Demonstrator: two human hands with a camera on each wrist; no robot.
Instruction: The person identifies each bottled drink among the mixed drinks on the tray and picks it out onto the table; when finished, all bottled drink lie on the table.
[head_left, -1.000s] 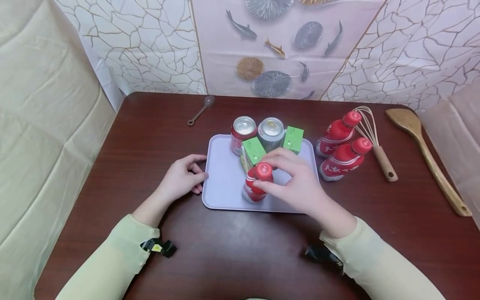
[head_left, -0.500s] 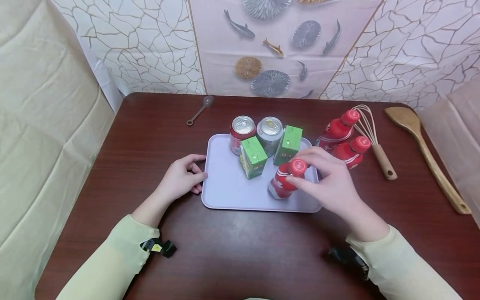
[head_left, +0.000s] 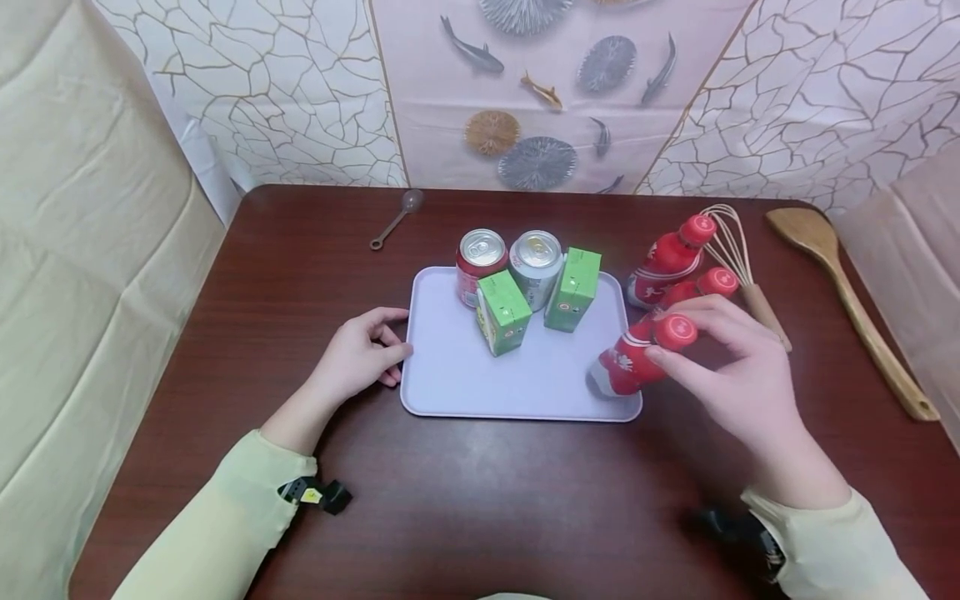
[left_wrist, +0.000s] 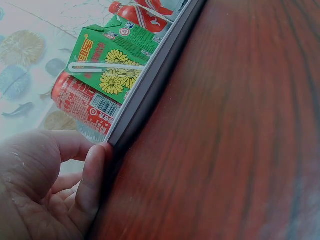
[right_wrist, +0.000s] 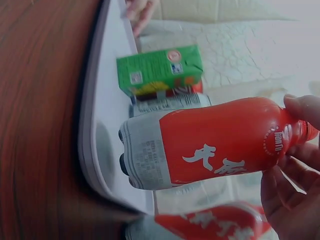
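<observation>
In the head view, my right hand [head_left: 738,375] grips a red plastic drink bottle [head_left: 633,362] by its neck. The bottle [right_wrist: 210,145] leans, its base just above the tray's right end in the right wrist view. My left hand [head_left: 360,350] holds the left rim of the lavender tray [head_left: 457,392] between thumb and fingers; the left wrist view shows the fingertips [left_wrist: 102,147] at that rim. On the tray stand a red can [head_left: 480,262], a silver can [head_left: 536,267] and two green drink cartons, one front [head_left: 504,312] and one right [head_left: 573,287].
Right of the tray stand two more red bottles, one behind [head_left: 671,258] and one partly hidden by my right hand [head_left: 712,283]. Beyond them lie a whisk [head_left: 738,250] and a wooden spatula [head_left: 847,292]. A small measuring spoon [head_left: 397,218] lies at the back left of the table [head_left: 480,500].
My right hand has carried the red bottle rightward, from beside the front carton to the tray's right end. My left hand has stayed at the tray's left rim.
</observation>
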